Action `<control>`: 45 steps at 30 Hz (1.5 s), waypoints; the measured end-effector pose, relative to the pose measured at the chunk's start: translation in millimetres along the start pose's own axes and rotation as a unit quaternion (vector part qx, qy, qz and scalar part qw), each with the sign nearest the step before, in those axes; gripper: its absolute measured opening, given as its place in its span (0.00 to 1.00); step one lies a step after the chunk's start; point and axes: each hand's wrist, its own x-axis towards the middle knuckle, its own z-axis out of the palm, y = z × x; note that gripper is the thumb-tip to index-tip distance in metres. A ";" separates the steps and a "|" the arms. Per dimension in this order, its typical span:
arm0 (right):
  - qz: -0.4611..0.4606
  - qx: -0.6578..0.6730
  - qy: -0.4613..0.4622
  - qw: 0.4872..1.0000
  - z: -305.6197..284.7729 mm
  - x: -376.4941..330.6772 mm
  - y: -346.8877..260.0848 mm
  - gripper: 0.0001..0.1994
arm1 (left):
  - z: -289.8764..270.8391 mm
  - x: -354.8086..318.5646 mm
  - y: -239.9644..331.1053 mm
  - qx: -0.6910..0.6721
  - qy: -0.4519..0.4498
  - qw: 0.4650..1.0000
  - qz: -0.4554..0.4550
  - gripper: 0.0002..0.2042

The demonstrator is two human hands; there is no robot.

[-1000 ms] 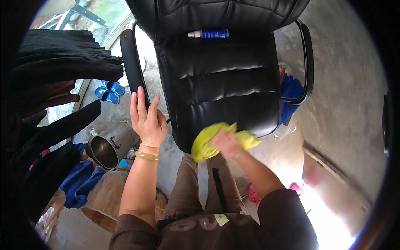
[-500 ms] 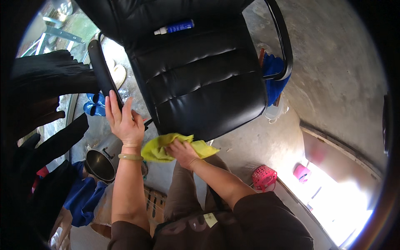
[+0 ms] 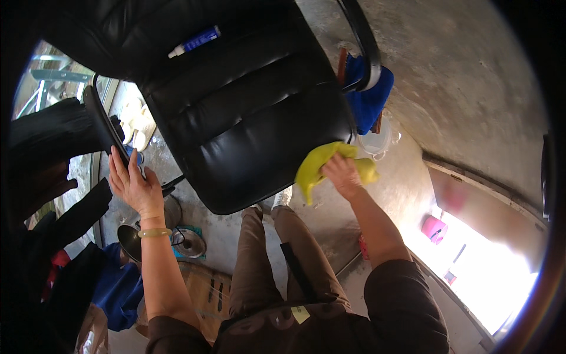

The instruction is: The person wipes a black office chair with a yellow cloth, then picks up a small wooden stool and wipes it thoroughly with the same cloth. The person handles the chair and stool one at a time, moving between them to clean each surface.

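- Your right hand (image 3: 343, 176) has its fingers closed on the yellow-green cloth (image 3: 313, 167), which spreads out past both sides of your grip.
- That cloth is at the front right corner of the black chair (image 3: 253, 127); whether it presses on the seat edge cannot be told.
- Your left hand (image 3: 134, 187) rests on the chair's left armrest (image 3: 103, 121), fingers stretched out, slightly apart, thumb held away from them.
- You have a blue bottle (image 3: 199, 40) with a white top lying on its side on the chair's seat, near the backrest; its contents cannot be told.
- Left of the chair, partly behind your forearm, a metal pot (image 3: 128, 241) shows its dark inside; what it may hold is unclear.
- Right of the chair, just below a blue cloth (image 3: 370, 88), stands a pale tub (image 3: 377, 140), its contents too indistinct to tell.
- Farther to the chair's right, you have a pink container (image 3: 434, 229) near the bright opening; its inside is hidden.
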 end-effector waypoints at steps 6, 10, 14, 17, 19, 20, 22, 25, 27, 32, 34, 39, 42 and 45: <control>0.348 0.195 0.209 0.893 -46.5 -2.5 28.6 0.29 | 3.2 -39.9 68.7 -0.078 -0.112 0.990 0.040 0.26; 0.239 0.210 0.195 0.928 -53.5 64.5 -25.2 0.30 | 31.7 -74.3 137.2 -0.123 -0.306 0.942 0.068 0.37; 0.046 0.284 0.076 0.955 -80.3 137.7 -73.5 0.29 | 53.3 -88.4 165.1 -0.083 -0.408 0.909 0.035 0.48; 0.023 0.180 0.096 0.979 -50.3 160.2 -68.0 0.27 | 65.5 -95.0 159.8 -0.083 -0.382 0.918 0.064 0.51; 0.025 0.123 0.065 0.990 -48.2 166.2 -39.8 0.27 | 59.3 -85.3 166.8 -0.068 -0.454 0.888 0.023 0.52; 0.038 0.101 0.025 0.994 -54.0 168.2 -21.6 0.27 | 58.8 -83.7 169.8 -0.070 -0.435 0.897 0.032 0.53; 0.114 0.092 0.017 0.989 -60.6 174.8 10.7 0.26 | 55.5 -85.4 167.6 -0.077 -0.391 0.916 0.040 0.54; 0.165 0.080 0.106 0.977 -29.6 174.7 35.3 0.26 | 55.9 -83.6 170.0 -0.082 -0.399 0.912 0.047 0.55; 0.220 0.087 0.105 0.966 -31.2 174.6 39.4 0.25 | 56.6 -83.2 170.0 -0.080 -0.401 0.911 0.047 0.55; 0.388 0.142 0.035 0.910 -46.2 152.9 40.0 0.25 | 58.7 -84.5 168.3 -0.070 -0.413 0.907 0.051 0.56; 0.420 0.176 0.051 0.889 -30.7 124.0 33.1 0.26 | 59.4 -84.3 169.2 -0.053 -0.419 0.905 0.056 0.57; 0.411 0.149 0.080 0.896 -11.0 60.3 5.1 0.26 | 56.8 -72.1 177.0 0.005 -0.479 0.875 0.073 0.57; 0.367 0.150 0.100 0.913 -14.9 63.3 12.9 0.25 | 59.7 -70.1 181.8 0.052 -0.503 0.858 0.088 0.56; 0.320 0.162 0.105 0.928 -31.7 79.5 30.5 0.24 | 62.7 -72.4 181.9 0.064 -0.494 0.861 0.107 0.56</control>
